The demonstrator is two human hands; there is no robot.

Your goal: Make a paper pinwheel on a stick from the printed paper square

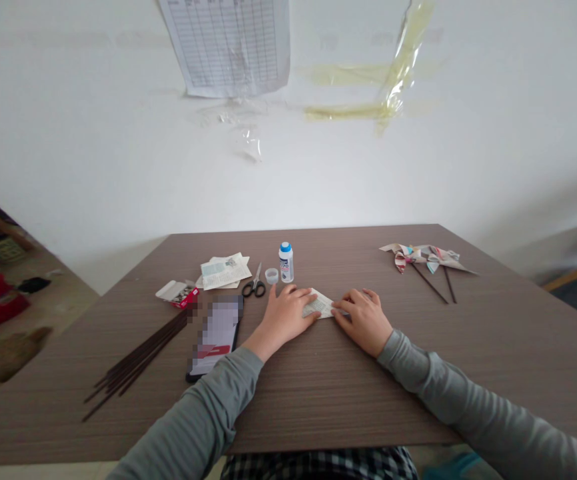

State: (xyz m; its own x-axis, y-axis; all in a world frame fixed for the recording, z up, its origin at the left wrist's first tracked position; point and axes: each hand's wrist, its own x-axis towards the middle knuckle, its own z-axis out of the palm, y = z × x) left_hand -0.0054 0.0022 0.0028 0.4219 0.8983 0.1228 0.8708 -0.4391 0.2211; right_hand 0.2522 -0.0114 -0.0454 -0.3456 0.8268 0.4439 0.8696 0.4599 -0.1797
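A small printed piece of paper, folded to a triangle-like shape, lies on the table between my hands. My left hand rests on its left part, with the thumb and fingers pressing it down. At the right corner of the paper, the fingertips and thumb of my right hand are closed on it. Beyond my left hand stand a white glue bottle with a blue cap and a small clear cup. Black-handled scissors lie to the left of them.
Several dark thin sticks and a phone lie left of my left arm. Behind them are a small open red-and-white box and a stack of printed paper. Paper pinwheels on sticks lie at the back right, before the wall.
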